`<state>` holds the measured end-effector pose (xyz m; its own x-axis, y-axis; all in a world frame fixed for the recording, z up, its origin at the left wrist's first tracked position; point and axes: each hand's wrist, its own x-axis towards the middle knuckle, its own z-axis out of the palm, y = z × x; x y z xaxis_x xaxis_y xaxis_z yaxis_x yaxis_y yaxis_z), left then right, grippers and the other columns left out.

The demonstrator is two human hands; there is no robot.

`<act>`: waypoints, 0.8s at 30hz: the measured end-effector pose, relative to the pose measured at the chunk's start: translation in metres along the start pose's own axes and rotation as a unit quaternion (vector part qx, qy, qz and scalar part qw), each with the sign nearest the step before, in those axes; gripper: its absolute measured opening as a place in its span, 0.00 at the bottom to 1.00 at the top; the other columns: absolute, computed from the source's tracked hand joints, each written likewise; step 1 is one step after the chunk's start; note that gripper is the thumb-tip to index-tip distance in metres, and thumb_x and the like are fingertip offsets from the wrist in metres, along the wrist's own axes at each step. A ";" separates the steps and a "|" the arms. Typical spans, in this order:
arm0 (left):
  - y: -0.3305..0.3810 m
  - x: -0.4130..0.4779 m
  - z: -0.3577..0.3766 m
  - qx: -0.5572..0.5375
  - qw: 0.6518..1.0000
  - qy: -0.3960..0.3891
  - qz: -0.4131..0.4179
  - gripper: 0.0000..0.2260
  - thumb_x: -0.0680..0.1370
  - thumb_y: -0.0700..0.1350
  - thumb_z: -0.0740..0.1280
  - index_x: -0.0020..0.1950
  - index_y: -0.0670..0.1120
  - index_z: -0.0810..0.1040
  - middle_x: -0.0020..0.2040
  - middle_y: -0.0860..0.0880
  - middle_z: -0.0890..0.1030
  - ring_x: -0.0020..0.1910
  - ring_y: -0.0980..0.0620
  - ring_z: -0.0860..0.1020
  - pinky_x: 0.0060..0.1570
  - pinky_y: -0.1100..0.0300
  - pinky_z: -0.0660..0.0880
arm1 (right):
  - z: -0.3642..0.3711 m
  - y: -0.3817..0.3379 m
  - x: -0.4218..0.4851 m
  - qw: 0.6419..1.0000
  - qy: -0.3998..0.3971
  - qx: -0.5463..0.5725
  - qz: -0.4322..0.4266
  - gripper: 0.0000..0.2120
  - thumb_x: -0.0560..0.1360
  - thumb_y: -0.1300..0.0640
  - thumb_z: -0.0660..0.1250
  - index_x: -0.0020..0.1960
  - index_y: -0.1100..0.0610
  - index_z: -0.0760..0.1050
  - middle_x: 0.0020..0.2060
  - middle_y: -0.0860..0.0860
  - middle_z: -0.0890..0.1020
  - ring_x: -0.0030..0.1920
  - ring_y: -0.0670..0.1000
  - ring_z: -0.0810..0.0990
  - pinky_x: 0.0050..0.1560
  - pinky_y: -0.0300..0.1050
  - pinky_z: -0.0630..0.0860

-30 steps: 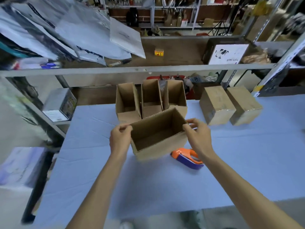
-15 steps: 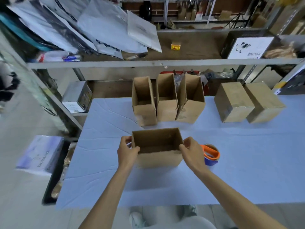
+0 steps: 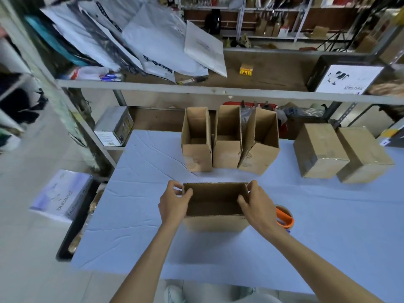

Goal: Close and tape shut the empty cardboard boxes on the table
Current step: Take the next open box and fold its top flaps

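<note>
An open, empty cardboard box (image 3: 215, 223) stands on the blue table (image 3: 328, 237) in front of me, its mouth facing up. My left hand (image 3: 173, 204) grips its left wall, thumb inside. My right hand (image 3: 258, 204) grips its right wall the same way. An orange and blue tape dispenser (image 3: 284, 216) lies just right of the box, partly hidden by my right wrist. Three more open boxes (image 3: 227, 154) stand in a row behind. Two closed boxes (image 3: 341, 154) sit at the far right.
A metal shelf (image 3: 218, 91) runs above the table's back edge, loaded with mailer bags (image 3: 142, 40) and a black crate (image 3: 345, 77). A white carton (image 3: 62, 194) lies on the floor to the left. My legs show below the table's near edge.
The box came down from a tilted, raised hold and now stands squarely on the table closer to me. My view shifted down and closer; both hands kept their grip on its side walls.
</note>
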<state>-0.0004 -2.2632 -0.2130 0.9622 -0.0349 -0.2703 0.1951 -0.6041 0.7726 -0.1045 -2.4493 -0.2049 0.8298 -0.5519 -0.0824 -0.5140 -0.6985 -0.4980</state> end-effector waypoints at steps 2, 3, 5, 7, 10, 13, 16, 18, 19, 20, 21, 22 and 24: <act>0.005 0.001 0.004 0.036 0.999 0.025 -0.003 0.09 0.78 0.52 0.67 0.51 0.49 0.71 0.45 0.50 0.79 0.41 0.51 0.76 0.39 0.61 0.68 | -0.002 0.000 0.004 1.000 0.002 -0.016 -0.013 0.09 0.79 0.50 0.61 0.54 0.54 0.66 0.46 0.51 0.78 0.41 0.50 0.76 0.40 0.46 0.75; 0.006 0.002 0.005 0.046 0.998 0.035 -0.006 0.09 0.78 0.52 0.66 0.50 0.49 0.72 0.44 0.49 0.79 0.42 0.50 0.76 0.39 0.60 0.67 | -0.002 0.000 0.006 1.000 0.002 -0.021 -0.020 0.08 0.79 0.50 0.60 0.53 0.53 0.66 0.45 0.51 0.78 0.41 0.50 0.76 0.40 0.46 0.74; 0.009 0.002 0.007 0.041 0.998 0.053 -0.010 0.09 0.78 0.52 0.66 0.49 0.47 0.73 0.44 0.49 0.80 0.42 0.49 0.76 0.39 0.60 0.66 | -0.003 0.000 0.010 0.999 0.002 -0.018 -0.032 0.07 0.80 0.52 0.59 0.54 0.54 0.68 0.46 0.51 0.79 0.41 0.51 0.76 0.40 0.45 0.73; 0.008 0.001 0.009 0.022 0.998 0.060 0.006 0.09 0.78 0.51 0.67 0.46 0.46 0.74 0.43 0.51 0.79 0.43 0.50 0.77 0.42 0.60 0.67 | -0.003 0.001 0.012 0.999 0.001 0.000 -0.040 0.08 0.80 0.52 0.60 0.56 0.54 0.69 0.47 0.52 0.79 0.43 0.52 0.77 0.42 0.48 0.75; 0.005 0.000 0.009 0.010 0.999 0.043 0.027 0.07 0.77 0.50 0.69 0.45 0.47 0.76 0.42 0.53 0.79 0.41 0.55 0.76 0.46 0.60 0.69 | -0.002 0.006 0.014 0.999 -0.012 0.021 -0.049 0.09 0.79 0.53 0.61 0.58 0.55 0.70 0.50 0.52 0.79 0.45 0.53 0.77 0.45 0.49 0.76; -0.001 0.002 0.009 -0.002 0.999 0.001 0.041 0.07 0.75 0.50 0.72 0.46 0.49 0.78 0.45 0.54 0.81 0.43 0.58 0.78 0.47 0.61 0.70 | -0.001 0.009 0.017 0.998 -0.011 0.031 -0.049 0.11 0.79 0.54 0.62 0.60 0.55 0.70 0.50 0.53 0.79 0.45 0.52 0.77 0.45 0.48 0.76; -0.006 0.004 0.007 -0.003 0.998 -0.032 0.051 0.10 0.73 0.52 0.74 0.49 0.50 0.79 0.47 0.55 0.80 0.47 0.56 0.78 0.49 0.60 0.73 | 0.000 0.010 0.019 0.998 -0.011 0.046 -0.039 0.10 0.79 0.53 0.63 0.58 0.55 0.70 0.49 0.52 0.80 0.44 0.51 0.78 0.45 0.48 0.77; -0.007 0.005 0.005 -0.003 0.998 -0.035 0.054 0.10 0.72 0.52 0.74 0.49 0.50 0.80 0.46 0.55 0.81 0.47 0.56 0.79 0.48 0.61 0.73 | 0.000 0.012 0.020 0.998 -0.004 0.053 -0.034 0.06 0.78 0.53 0.64 0.53 0.54 0.69 0.46 0.52 0.80 0.43 0.51 0.77 0.43 0.47 0.76; -0.007 0.006 0.004 0.000 0.998 -0.037 0.055 0.10 0.72 0.52 0.74 0.48 0.49 0.80 0.46 0.55 0.82 0.47 0.56 0.80 0.47 0.62 0.73 | 0.000 0.013 0.019 0.998 0.001 0.054 -0.036 0.06 0.78 0.53 0.64 0.50 0.54 0.69 0.45 0.51 0.80 0.42 0.51 0.76 0.42 0.46 0.75; -0.007 0.007 0.004 0.005 0.998 -0.037 0.057 0.10 0.72 0.51 0.75 0.48 0.49 0.80 0.46 0.54 0.82 0.46 0.56 0.80 0.47 0.61 0.74 | 0.000 0.013 0.019 0.998 0.003 0.053 -0.036 0.06 0.78 0.53 0.64 0.49 0.54 0.68 0.45 0.51 0.80 0.42 0.51 0.76 0.42 0.46 0.74; -0.008 0.009 0.003 0.010 0.997 -0.038 0.060 0.10 0.72 0.51 0.75 0.47 0.48 0.80 0.46 0.54 0.82 0.45 0.56 0.80 0.47 0.60 0.75 | 0.001 0.014 0.019 0.998 0.003 0.054 -0.035 0.07 0.78 0.52 0.65 0.48 0.54 0.68 0.45 0.51 0.79 0.42 0.50 0.76 0.42 0.46 0.74; -0.008 0.010 0.003 0.012 0.997 -0.039 0.062 0.10 0.71 0.50 0.75 0.46 0.48 0.80 0.46 0.54 0.82 0.45 0.57 0.81 0.48 0.58 0.75 | 0.001 0.013 0.019 0.998 0.002 0.055 -0.034 0.07 0.78 0.52 0.65 0.49 0.54 0.68 0.45 0.50 0.79 0.43 0.50 0.76 0.43 0.46 0.74; -0.008 0.013 0.002 0.015 0.997 -0.047 0.061 0.10 0.69 0.50 0.77 0.45 0.48 0.80 0.46 0.53 0.83 0.44 0.56 0.81 0.48 0.57 0.76 | 0.001 0.013 0.021 0.998 0.003 0.057 -0.034 0.09 0.78 0.50 0.65 0.48 0.54 0.69 0.45 0.50 0.79 0.43 0.50 0.76 0.43 0.46 0.74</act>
<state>0.0102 -2.2609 -0.2239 0.9561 -0.1837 -0.2282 0.0698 -0.6138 0.7864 -0.0931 -2.4694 -0.2144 0.8604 -0.5080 -0.0392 -0.4276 -0.6781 -0.5978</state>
